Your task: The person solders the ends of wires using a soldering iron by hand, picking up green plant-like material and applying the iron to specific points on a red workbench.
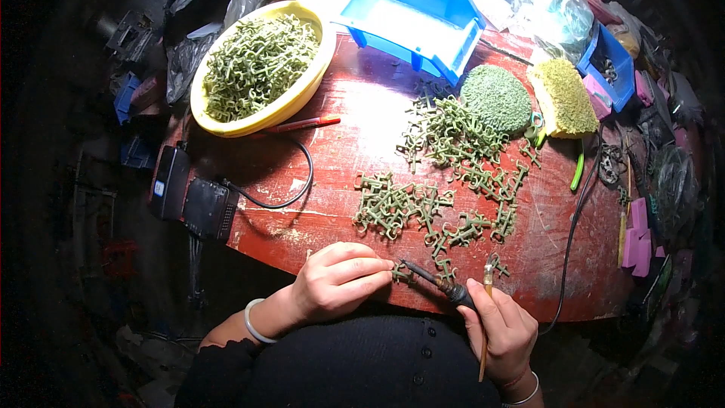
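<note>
My left hand (340,281) is closed, its fingertips pinching a small green branched piece (400,273) near the table's front edge. In my right hand (504,332) is a dark soldering iron (444,284), its tip pointing left at that piece. Whether tip and piece touch, I cannot tell. The same hand also holds a slim wooden-handled brush (485,332), bristle end up. Just beyond the hands, a loose pile of green branched pieces (389,208) lies on the red table (302,234). A larger heap of them (453,132) sits farther back.
A yellow basin (323,68) full of green pieces stands at the back left, with a red pen (302,124) beside it. Black boxes (189,193) sit at the left edge. Behind are a blue bin (411,7), a green textured mound (495,100) and a yellow sponge-like block (563,98).
</note>
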Demonstrator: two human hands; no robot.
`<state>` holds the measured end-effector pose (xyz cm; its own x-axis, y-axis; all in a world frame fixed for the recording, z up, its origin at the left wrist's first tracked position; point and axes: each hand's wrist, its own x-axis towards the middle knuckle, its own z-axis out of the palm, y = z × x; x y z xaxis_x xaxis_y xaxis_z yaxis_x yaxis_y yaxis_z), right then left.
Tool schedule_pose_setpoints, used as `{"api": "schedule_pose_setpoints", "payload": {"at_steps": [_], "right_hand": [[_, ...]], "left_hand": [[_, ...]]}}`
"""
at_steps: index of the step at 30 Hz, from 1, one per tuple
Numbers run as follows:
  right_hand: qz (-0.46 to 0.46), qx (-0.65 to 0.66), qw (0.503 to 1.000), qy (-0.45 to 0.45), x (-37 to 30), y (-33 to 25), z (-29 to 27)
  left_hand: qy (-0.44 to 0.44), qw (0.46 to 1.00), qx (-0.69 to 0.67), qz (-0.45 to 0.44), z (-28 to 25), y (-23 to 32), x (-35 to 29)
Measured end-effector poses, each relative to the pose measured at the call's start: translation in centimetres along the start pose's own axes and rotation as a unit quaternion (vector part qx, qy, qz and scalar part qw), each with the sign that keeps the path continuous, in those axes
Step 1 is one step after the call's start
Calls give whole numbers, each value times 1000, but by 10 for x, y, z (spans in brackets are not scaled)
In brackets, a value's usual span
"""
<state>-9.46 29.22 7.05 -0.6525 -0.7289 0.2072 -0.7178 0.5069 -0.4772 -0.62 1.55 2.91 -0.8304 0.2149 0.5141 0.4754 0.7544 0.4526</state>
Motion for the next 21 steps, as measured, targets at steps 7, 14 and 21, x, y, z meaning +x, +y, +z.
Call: {"api": "schedule_pose_setpoints", "payload": {"at_steps": [7, 14, 21], "right_hand": [[5, -1, 1000, -1, -1, 0, 0], [2, 2, 1000, 2, -1, 0, 1], [3, -3, 1000, -5, 0, -1, 0]], "left_hand": [[-3, 1000, -2, 2, 0, 0, 2], [-13, 1000, -6, -6, -2, 0, 0], [-2, 1000, -3, 1, -1, -1, 2]]}}
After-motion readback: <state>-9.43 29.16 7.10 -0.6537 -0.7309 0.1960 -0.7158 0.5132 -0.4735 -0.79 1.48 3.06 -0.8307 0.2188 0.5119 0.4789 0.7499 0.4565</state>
